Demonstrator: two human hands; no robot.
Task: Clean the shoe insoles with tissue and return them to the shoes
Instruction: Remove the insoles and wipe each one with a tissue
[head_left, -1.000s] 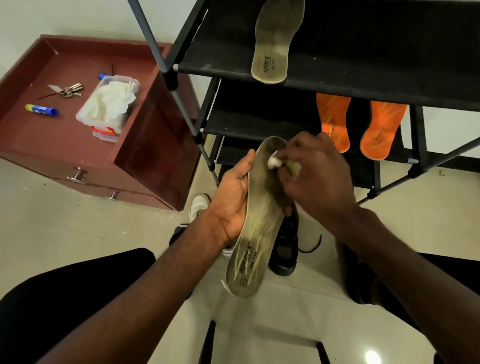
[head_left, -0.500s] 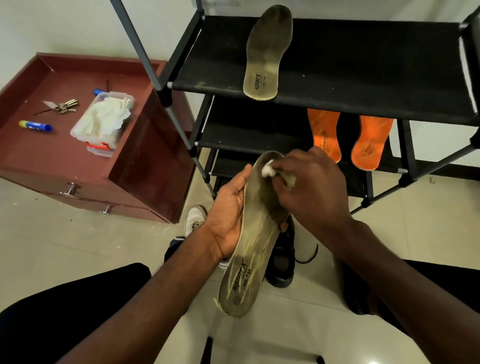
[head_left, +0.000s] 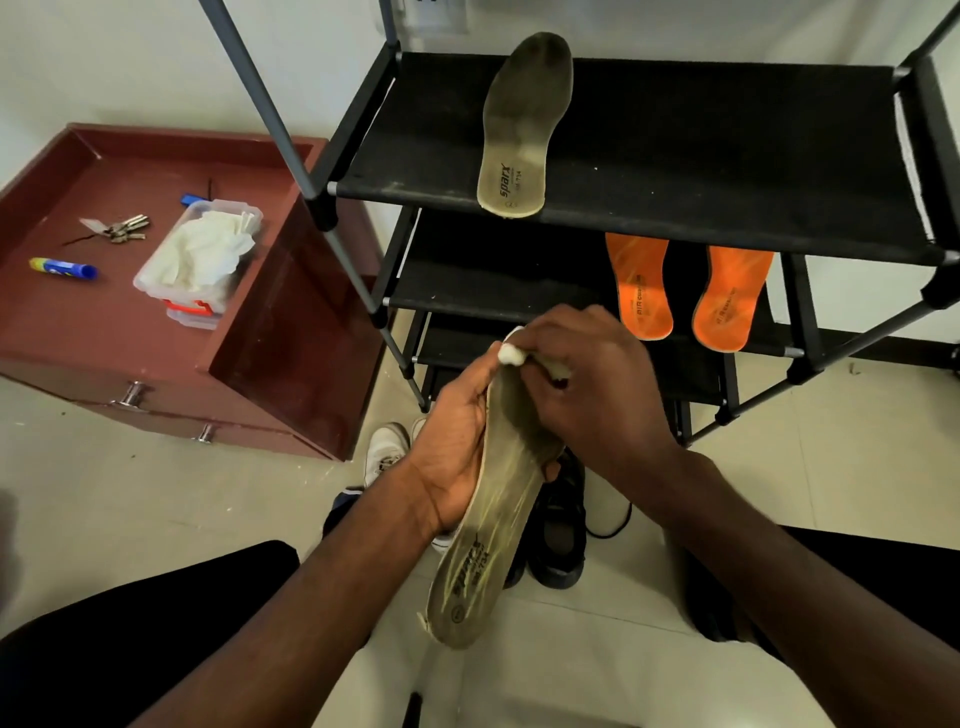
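Observation:
My left hand (head_left: 452, 457) grips a worn olive-grey insole (head_left: 488, 535) by its left edge, heel end toward me. My right hand (head_left: 587, 395) pinches a small wad of white tissue (head_left: 511, 355) and presses it on the insole's toe end. A matching grey insole (head_left: 522, 130) lies on the top shelf of the black shoe rack (head_left: 675, 156). Two orange insoles (head_left: 641, 286) (head_left: 732, 296) rest on the shelf below. A black shoe (head_left: 558, 530) and a white shoe (head_left: 387, 447) stand on the floor under my hands.
A clear plastic box of white tissues (head_left: 200, 260) sits on a maroon drawer unit (head_left: 104, 332) at the left, with keys (head_left: 122, 228) and a blue tube (head_left: 62, 268). Grey rack poles (head_left: 291, 156) rise between unit and rack. My dark-clothed knees frame the tiled floor (head_left: 857, 441).
The view has tilted upward, so everything sits lower in frame. My right hand with the tissue has stayed at the insole's toe end, shifting slightly toward its tip.

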